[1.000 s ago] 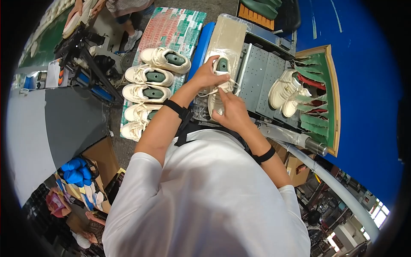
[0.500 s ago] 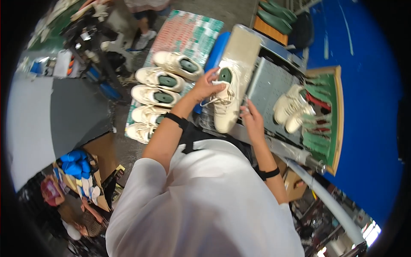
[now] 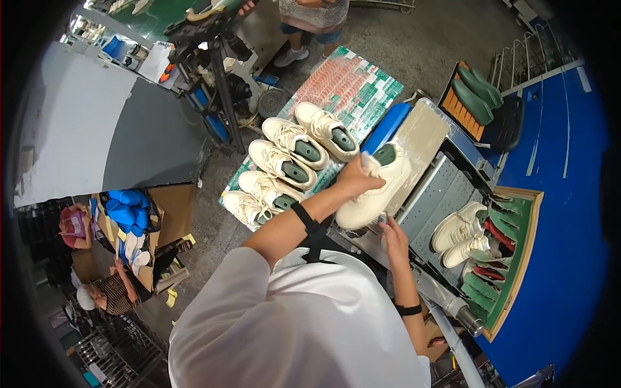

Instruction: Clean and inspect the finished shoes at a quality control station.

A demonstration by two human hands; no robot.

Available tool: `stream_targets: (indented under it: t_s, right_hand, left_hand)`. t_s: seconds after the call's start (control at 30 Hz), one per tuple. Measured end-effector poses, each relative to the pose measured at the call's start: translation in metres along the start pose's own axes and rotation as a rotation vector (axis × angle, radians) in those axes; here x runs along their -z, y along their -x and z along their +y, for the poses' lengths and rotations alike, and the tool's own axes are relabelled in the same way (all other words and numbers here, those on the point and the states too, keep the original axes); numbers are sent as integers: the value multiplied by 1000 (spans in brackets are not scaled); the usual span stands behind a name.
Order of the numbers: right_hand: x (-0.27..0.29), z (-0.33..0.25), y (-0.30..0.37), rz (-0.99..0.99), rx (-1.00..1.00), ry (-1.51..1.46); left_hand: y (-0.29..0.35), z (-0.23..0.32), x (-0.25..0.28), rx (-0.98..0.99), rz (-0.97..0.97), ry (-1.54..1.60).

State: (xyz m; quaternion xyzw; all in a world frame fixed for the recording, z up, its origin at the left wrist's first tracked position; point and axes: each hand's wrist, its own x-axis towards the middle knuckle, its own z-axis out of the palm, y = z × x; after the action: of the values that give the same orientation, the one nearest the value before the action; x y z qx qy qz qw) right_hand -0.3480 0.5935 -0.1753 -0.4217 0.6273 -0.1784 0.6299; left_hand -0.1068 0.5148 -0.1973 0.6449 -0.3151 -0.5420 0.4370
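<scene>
My left hand [image 3: 358, 179] is closed on a cream sneaker [image 3: 390, 185] near its collar, thumb across its side. The sneaker has a green last [image 3: 386, 154] inside, and is tilted with its toe toward me and its side facing up, over a beige padded board [image 3: 422, 132]. Just below the toe, my right hand [image 3: 395, 240] is closed around a small greyish thing [image 3: 383, 218] that I cannot make out. Left of the board, several cream sneakers [image 3: 277, 159] with green lasts stand in a row on a taped red, white and green surface [image 3: 336, 81].
A grey conveyor [image 3: 424, 207] carries two cream sneakers [image 3: 460, 234] at a wood-framed opening [image 3: 527, 258] with green flaps. Green lasts [image 3: 475, 97] lie on an orange slatted rack. A blue pad [image 3: 387, 127] flanks the board. Another person [image 3: 314, 19] stands beyond the taped surface.
My left hand has rolled the sneaker from laces up onto its side. My right hand stays close to its toe. The whole view has swung, shifting the scene rightward.
</scene>
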Motion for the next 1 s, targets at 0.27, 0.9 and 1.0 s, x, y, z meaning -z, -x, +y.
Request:
stream_targets:
  t_s: [0.27,0.9,1.0]
  right_hand:
    - [28,24,34,108,-86,-56]
    - [37,101,51,147,-156,186]
    - [40,80,57,145,-139,225]
  left_hand:
    - [-111,141,25,-717,-112,-741]
    - [-314,107,83,-736,-194,-1280]
    - [-302,84,103,-562,-202,-1363]
